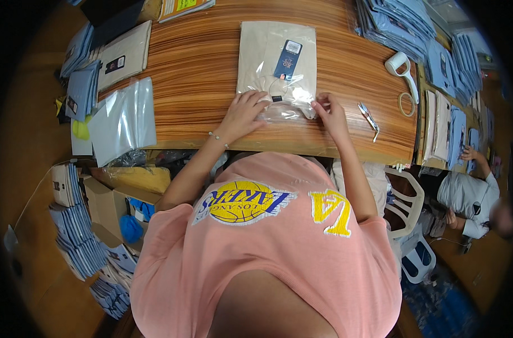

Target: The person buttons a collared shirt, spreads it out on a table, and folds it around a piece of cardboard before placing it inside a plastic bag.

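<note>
A folded beige garment [253,53] in a clear plastic bag lies flat on the wooden table in front of me. A dark blue hang tag [288,59] with a white label shows through the plastic, and a small black neck label sits below it. My left hand [246,114] rests on the bag's near left corner, palm down, with its fingers stretched out. At the near right corner, my right hand [331,115] pinches the bag's edge between thumb and fingers. Loose, wrinkled plastic runs along the near edge between both hands.
Right of the bag lie small metal snips [368,117], a tape roll [407,105] and a white handheld scanner [403,69]. Clear plastic bags [127,121] lie at the left. Bagged blue garments [391,28] are stacked far right. Another person [465,194] sits at the right.
</note>
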Action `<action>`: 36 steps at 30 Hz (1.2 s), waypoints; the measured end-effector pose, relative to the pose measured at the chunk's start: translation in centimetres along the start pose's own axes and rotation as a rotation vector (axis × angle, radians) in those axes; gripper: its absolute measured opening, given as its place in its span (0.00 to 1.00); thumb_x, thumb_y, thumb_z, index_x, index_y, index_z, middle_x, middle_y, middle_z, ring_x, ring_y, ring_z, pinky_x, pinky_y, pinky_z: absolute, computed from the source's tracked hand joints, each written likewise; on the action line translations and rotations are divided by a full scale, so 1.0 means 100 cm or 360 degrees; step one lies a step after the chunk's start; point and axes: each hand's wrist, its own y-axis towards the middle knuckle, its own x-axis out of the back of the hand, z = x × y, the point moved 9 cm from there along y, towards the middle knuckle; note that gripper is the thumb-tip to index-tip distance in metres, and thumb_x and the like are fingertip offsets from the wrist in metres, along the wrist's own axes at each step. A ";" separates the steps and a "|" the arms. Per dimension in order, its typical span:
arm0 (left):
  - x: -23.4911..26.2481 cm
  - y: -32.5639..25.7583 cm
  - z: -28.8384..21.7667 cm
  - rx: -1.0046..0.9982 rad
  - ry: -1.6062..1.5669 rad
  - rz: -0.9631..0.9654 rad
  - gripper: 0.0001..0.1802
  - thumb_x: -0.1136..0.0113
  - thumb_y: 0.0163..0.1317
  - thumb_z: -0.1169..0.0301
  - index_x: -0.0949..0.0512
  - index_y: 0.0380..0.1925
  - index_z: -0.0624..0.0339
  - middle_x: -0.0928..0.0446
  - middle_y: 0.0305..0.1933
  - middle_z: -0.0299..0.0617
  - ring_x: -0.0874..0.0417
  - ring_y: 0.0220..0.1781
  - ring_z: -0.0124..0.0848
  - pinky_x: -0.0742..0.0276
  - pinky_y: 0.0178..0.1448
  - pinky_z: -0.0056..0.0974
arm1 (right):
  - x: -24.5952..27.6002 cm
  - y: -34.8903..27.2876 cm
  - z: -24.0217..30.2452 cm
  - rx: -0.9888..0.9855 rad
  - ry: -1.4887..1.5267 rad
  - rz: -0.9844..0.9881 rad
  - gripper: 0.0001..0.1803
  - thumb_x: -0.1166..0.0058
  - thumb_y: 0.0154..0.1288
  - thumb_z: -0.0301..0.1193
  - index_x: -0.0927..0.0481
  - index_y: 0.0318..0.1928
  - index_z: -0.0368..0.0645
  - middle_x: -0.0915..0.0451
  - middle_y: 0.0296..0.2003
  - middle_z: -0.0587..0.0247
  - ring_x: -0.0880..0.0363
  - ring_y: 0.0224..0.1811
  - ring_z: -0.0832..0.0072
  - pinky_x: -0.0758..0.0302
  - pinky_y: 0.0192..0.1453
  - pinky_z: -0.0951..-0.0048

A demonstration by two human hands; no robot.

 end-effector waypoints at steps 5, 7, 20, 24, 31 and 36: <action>-0.011 -0.006 0.022 0.0255 -0.0330 -0.0161 0.19 0.42 0.54 0.66 0.28 0.45 0.59 0.27 0.51 0.45 0.30 0.55 0.44 0.36 0.59 0.45 | -0.024 -0.037 0.100 0.0919 -0.0703 -0.0194 0.22 0.39 0.49 0.35 0.26 0.46 0.43 0.21 0.33 0.60 0.26 0.43 0.60 0.38 0.51 0.60; 0.012 0.002 -0.001 0.0192 -0.0428 -0.0254 0.17 0.43 0.56 0.66 0.28 0.45 0.62 0.26 0.50 0.47 0.29 0.54 0.45 0.37 0.59 0.46 | -0.052 -0.021 0.063 0.0716 -0.0882 0.0110 0.17 0.41 0.50 0.33 0.24 0.43 0.45 0.21 0.33 0.61 0.25 0.41 0.63 0.38 0.48 0.61; -0.054 0.028 -0.029 0.0212 -0.0014 -0.0127 0.39 0.47 0.55 0.59 0.47 0.63 0.68 0.52 0.69 0.61 0.55 0.72 0.52 0.55 0.70 0.53 | -0.025 -0.064 0.116 0.1362 -0.0668 -0.0209 0.09 0.42 0.45 0.29 0.24 0.31 0.46 0.30 0.27 0.65 0.30 0.35 0.68 0.38 0.45 0.63; -0.064 0.055 -0.019 0.0337 0.0548 -0.0190 0.39 0.55 0.57 0.53 0.46 0.64 0.67 0.51 0.69 0.59 0.54 0.73 0.51 0.58 0.70 0.56 | -0.035 -0.073 0.115 0.1424 -0.0655 -0.0062 0.10 0.41 0.47 0.31 0.23 0.34 0.47 0.29 0.30 0.65 0.30 0.38 0.69 0.39 0.48 0.63; -0.068 0.007 -0.023 0.0538 0.0168 -0.0005 0.47 0.45 0.52 0.45 0.49 0.66 0.59 0.57 0.71 0.58 0.58 0.73 0.52 0.59 0.68 0.63 | 0.022 -0.040 0.047 0.0795 0.0037 -0.0220 0.18 0.42 0.57 0.35 0.25 0.47 0.42 0.27 0.43 0.60 0.28 0.45 0.69 0.32 0.48 0.68; -0.064 -0.020 -0.025 0.0479 0.0421 -0.0210 0.45 0.43 0.51 0.46 0.44 0.65 0.55 0.53 0.70 0.59 0.56 0.72 0.56 0.57 0.66 0.66 | -0.044 -0.021 -0.025 -0.0607 0.1282 0.0542 0.18 0.48 0.63 0.33 0.30 0.51 0.39 0.27 0.46 0.61 0.24 0.42 0.74 0.26 0.42 0.73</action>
